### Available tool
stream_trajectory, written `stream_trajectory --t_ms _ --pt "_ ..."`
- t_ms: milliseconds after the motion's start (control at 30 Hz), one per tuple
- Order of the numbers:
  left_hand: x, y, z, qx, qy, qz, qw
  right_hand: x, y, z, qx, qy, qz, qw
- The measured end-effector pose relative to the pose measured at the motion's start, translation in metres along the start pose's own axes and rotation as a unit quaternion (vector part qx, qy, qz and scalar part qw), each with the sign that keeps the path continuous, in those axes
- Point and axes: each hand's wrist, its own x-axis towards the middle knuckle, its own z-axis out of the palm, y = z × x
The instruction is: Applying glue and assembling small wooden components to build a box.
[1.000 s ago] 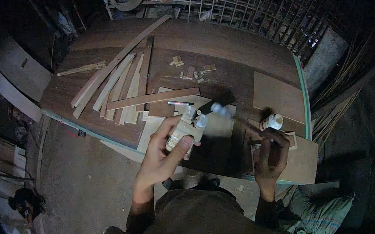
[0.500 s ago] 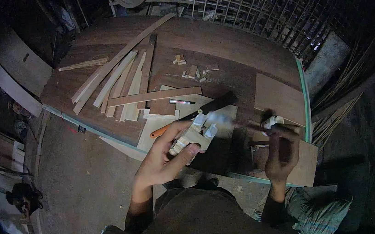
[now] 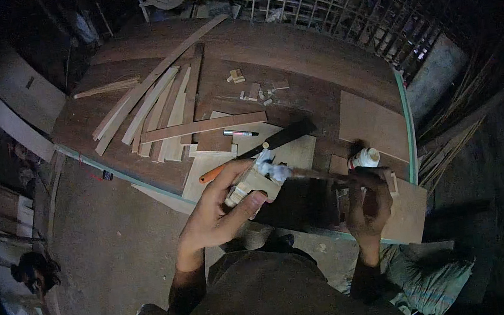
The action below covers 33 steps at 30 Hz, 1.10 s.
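My left hand grips a small pale wooden piece above the near edge of the workbench. My right hand holds a thin brush by its dark handle. The brush's white-coated tip rests on the top of the wooden piece. A small white glue pot stands on the bench just beyond my right hand.
A pile of long wooden strips lies on the bench's left half. A saw with an orange handle, a pen, small wood offcuts and a flat board are on the bench. A wire grid stands behind.
My left hand has brought the wooden piece lower and nearer to me. My right hand has swung the brush from the glue pot over to the piece.
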Motion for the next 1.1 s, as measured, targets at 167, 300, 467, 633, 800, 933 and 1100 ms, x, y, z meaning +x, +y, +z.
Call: stream_trajectory --t_ms 167,300,467,633,800,933,1100 --pt "0.005 -0.019 0.006 -0.056 -0.009 -0.024 0.998 -0.025 0.044 -0.021 -0.057 0.138 0.144 0.978" --pt "0.022 -0.04 0.033 -0.103 -0.029 -0.118 0.987 -0.062 0.124 -0.077 -0.242 0.134 0.246 0.929" --pt "0.034 -0.054 0.098 -0.067 0.004 -0.129 0.989 -0.083 0.255 -0.132 -0.4 -0.012 0.179 0.899" --pt "0.033 -0.064 0.199 -0.066 0.054 -0.157 0.984 -0.075 0.38 -0.138 -0.491 -0.296 0.162 0.803" --pt "0.044 -0.068 0.292 -0.112 0.09 -0.112 0.983 -0.058 0.406 -0.118 -0.111 -0.311 0.323 0.887" --pt "0.041 -0.053 0.322 -0.124 0.131 -0.07 0.981 -0.032 0.322 -0.139 -0.106 -0.245 0.063 0.962" --pt "0.035 -0.035 0.342 -0.036 0.159 -0.035 0.986 -0.011 0.211 -0.181 0.296 -0.227 0.02 0.928"
